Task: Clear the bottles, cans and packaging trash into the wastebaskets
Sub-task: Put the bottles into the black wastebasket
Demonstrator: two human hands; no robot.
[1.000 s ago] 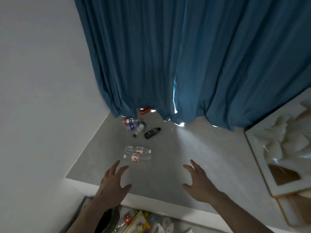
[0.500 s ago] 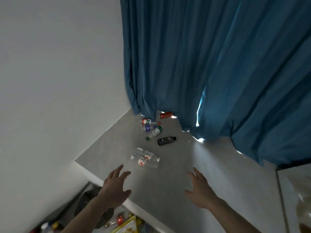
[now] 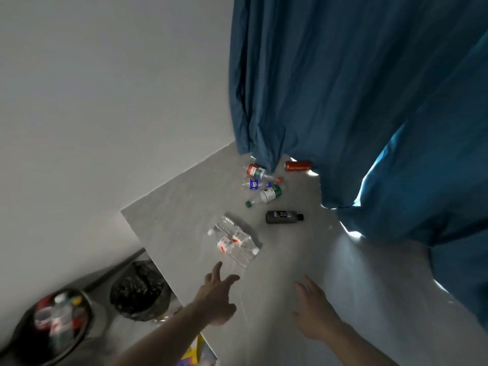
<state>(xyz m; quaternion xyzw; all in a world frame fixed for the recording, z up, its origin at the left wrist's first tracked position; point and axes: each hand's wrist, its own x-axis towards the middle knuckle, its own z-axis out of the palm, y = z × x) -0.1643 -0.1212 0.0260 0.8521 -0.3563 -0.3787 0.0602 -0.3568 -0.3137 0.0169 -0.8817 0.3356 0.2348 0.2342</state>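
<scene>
Near the left hand [image 3: 217, 299], two ribbed clear plastic bottles [image 3: 233, 240] lie.

The single head view looks steeply down and forward over a grey ledge [image 3: 290, 260], facing the blue curtain [image 3: 343, 88] beyond it, with bottles lying fairly close below the curtain.

The curtain [image 3: 356, 101] is deep teal blue, the wall [image 3: 105, 101] plain pale grey-white and the platform surface [image 3: 184, 212] light grey with a faint mottled pattern. On it lie a red can [image 3: 298, 165], a black bottle [image 3: 284, 217] with a small pale label, two clear bottles [image 3: 235, 240] with red-and-white labels, and small bottles labelled red and green [image 3: 255, 171], blue [image 3: 254, 184], and white with a green band [image 3: 271, 194]. Both wastebaskets are black: one [image 3: 140, 290] has a glossy black liner, the other [image 3: 56, 323] shows red, white and yellow inside.
</scene>
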